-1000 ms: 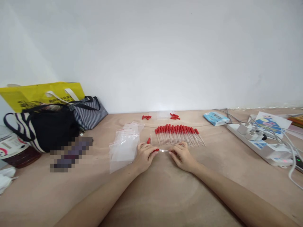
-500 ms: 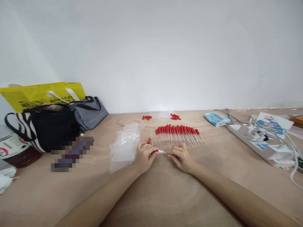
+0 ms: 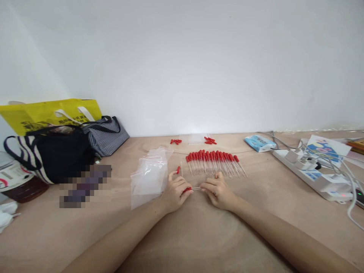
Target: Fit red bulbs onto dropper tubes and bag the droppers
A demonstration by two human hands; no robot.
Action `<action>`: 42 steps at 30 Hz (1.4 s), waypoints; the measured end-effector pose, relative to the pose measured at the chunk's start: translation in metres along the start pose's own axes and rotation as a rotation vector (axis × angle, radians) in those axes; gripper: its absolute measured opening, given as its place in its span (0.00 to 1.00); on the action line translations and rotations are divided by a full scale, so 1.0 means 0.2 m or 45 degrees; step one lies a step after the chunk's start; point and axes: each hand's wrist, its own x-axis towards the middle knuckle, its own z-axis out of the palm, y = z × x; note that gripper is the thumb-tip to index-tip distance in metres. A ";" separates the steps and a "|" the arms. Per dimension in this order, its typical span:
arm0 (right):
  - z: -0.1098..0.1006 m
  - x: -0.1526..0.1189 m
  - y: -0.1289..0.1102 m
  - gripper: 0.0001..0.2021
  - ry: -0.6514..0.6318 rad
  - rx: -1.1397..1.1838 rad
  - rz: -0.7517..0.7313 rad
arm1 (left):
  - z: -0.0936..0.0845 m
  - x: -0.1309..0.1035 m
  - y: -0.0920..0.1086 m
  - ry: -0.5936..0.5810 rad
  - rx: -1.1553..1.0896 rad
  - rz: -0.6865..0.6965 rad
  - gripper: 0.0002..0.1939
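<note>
Between my two hands lies a dropper (image 3: 196, 188) with a red rubber bulb and a clear, thin tube, nearly level just above the table. My left hand (image 3: 174, 194) pinches the red bulb (image 3: 187, 189), its index finger stretched forward. The fingertips of my right hand (image 3: 218, 192) are closed on the tube's other end, which they hide. Past my left fingers are a loose red bulb (image 3: 178, 170) and a clear tube (image 3: 181, 168). Beyond my right hand, several red-topped droppers (image 3: 213, 160) lie side by side in a row.
Clear zip bags (image 3: 150, 176) overlap left of my left hand. Two small heaps of red bulbs, left (image 3: 176, 141) and right (image 3: 211, 141), lie near the wall. Cloth bags (image 3: 61, 155) stand left. At right are a blue tissue pack (image 3: 259, 143) and a power strip (image 3: 309, 174) with cables.
The dropper has come slightly nearer me and turned from tilted to almost level. My left hand has shifted a little lower, and its index finger has extended forward.
</note>
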 end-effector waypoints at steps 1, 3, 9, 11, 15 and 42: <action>0.01 0.00 -0.01 0.12 -0.009 0.000 0.002 | 0.00 0.00 0.00 -0.004 0.000 0.005 0.10; 0.02 0.00 -0.01 0.13 -0.036 -0.001 0.007 | 0.00 0.00 0.00 -0.005 -0.006 0.013 0.10; 0.02 0.00 -0.02 0.13 -0.111 -0.004 0.059 | 0.00 0.00 0.00 -0.071 0.007 -0.006 0.10; 0.01 0.01 -0.04 0.13 -0.123 -0.012 0.084 | -0.02 0.01 0.00 -0.082 0.041 -0.032 0.09; -0.01 0.04 -0.08 0.11 -0.106 -0.045 0.143 | -0.06 0.02 -0.04 -0.072 0.157 -0.070 0.08; 0.26 0.47 0.03 0.09 -0.063 -0.265 1.031 | 0.00 -0.01 -0.18 -0.041 0.184 -0.503 0.11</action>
